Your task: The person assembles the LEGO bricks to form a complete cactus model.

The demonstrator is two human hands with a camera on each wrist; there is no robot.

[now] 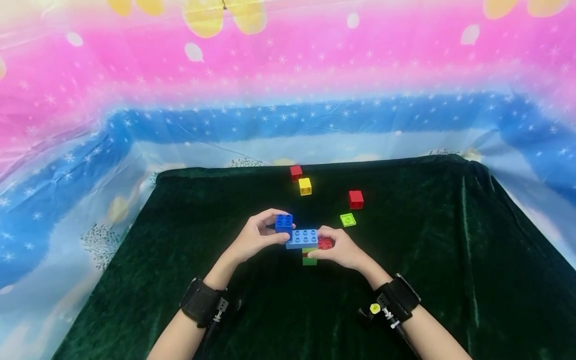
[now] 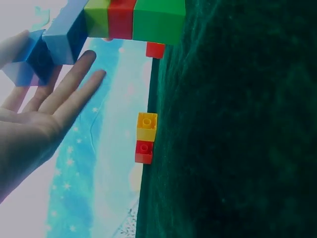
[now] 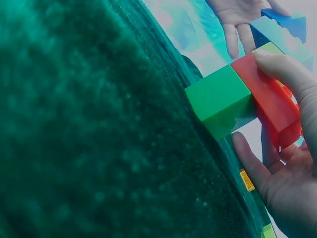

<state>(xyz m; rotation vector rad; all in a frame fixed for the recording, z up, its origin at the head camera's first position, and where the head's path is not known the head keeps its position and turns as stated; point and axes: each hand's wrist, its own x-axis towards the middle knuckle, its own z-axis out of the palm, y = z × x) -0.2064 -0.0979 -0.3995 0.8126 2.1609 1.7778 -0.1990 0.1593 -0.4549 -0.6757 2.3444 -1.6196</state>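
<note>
My left hand [image 1: 252, 239] pinches a dark blue building brick [image 1: 283, 222] between thumb and fingers, its studs facing up. That brick is right at the left end of a light blue brick [image 1: 302, 240] with two rows of studs. Under the light blue brick, the stack goes down through a lime brick [image 2: 97, 19] and a red brick [image 3: 270, 91] to a green brick [image 3: 220, 96] at the bottom. From the right, my right hand [image 1: 343, 248] grips this stack, its thumb by the red and lime bricks. The red brick sticks out toward the right palm.
Beyond the hands on the dark green cloth [image 1: 216, 200] lie a red brick [image 1: 295, 173], a yellow brick [image 1: 305, 186], another red brick [image 1: 355, 199] and a flat lime piece [image 1: 348, 220]. A patterned curtain [image 1: 288, 117] rises behind the table.
</note>
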